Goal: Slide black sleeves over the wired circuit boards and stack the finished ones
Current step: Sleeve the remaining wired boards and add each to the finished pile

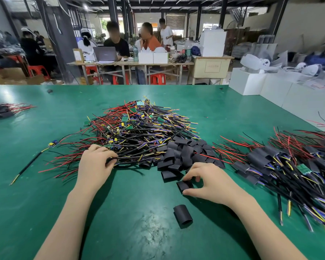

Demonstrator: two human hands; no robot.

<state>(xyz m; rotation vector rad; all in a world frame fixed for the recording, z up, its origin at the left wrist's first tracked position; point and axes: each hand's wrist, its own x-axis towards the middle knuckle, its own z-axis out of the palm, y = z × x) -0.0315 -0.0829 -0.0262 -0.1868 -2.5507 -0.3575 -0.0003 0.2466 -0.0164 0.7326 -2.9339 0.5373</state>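
On the green table (45, 184), the right hand (206, 182) pinched a short black sleeve (184, 185) between thumb and curled fingers (189, 177); the flattened matte tube lay with its long axis running left to right. The left hand (96, 162) gripped a black cable (135, 158) at the near edge of the pile of wired circuit boards (137, 126). A loose sleeve (183, 215) lay nearer than the right fingers, its open end toward the camera. Finished boards (289, 166) were stacked right of them.
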